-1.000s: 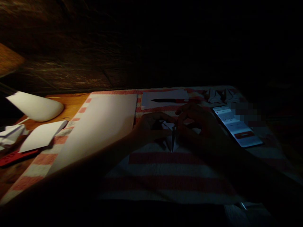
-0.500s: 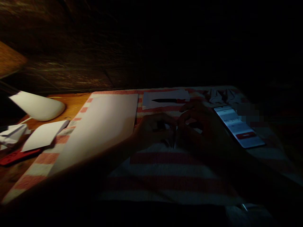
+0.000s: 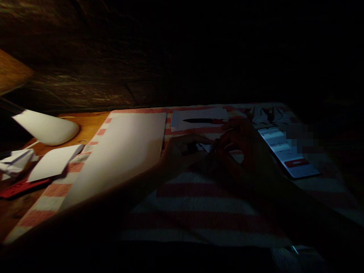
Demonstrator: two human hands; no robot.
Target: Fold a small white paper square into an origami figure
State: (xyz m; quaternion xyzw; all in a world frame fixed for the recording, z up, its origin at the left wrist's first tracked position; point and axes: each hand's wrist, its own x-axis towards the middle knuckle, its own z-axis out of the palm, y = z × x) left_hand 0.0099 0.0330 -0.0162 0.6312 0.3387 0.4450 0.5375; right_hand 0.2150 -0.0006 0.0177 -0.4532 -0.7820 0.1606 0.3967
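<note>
Over the middle of a red-and-white striped towel [image 3: 199, 212], my left hand [image 3: 184, 151] pinches a small piece of folded paper [image 3: 205, 147]. My right hand [image 3: 237, 146] is closed on the same paper from the other side, its fingertips meeting those of the left. Deep shadow and the fingers hide most of the paper's shape. Just beyond the hands, a knife [image 3: 201, 121] with a dark blade and red handle lies on a white slip of paper [image 3: 178, 119]. A large white sheet [image 3: 122, 148] is spread beside my left forearm.
A lit phone [image 3: 284, 148] lies right of my right hand. Behind it stand folded paper shapes [image 3: 264, 115]. At the left are a white lamp [image 3: 48, 127], a curled white paper [image 3: 54, 163], a red object [image 3: 25, 188] and crumpled or folded paper [image 3: 15, 161]. A dark wall rises behind.
The paper between my fingers has tilted, and its lower point no longer shows below the hands. My right hand has shifted slightly right; its fingers have moved a little.
</note>
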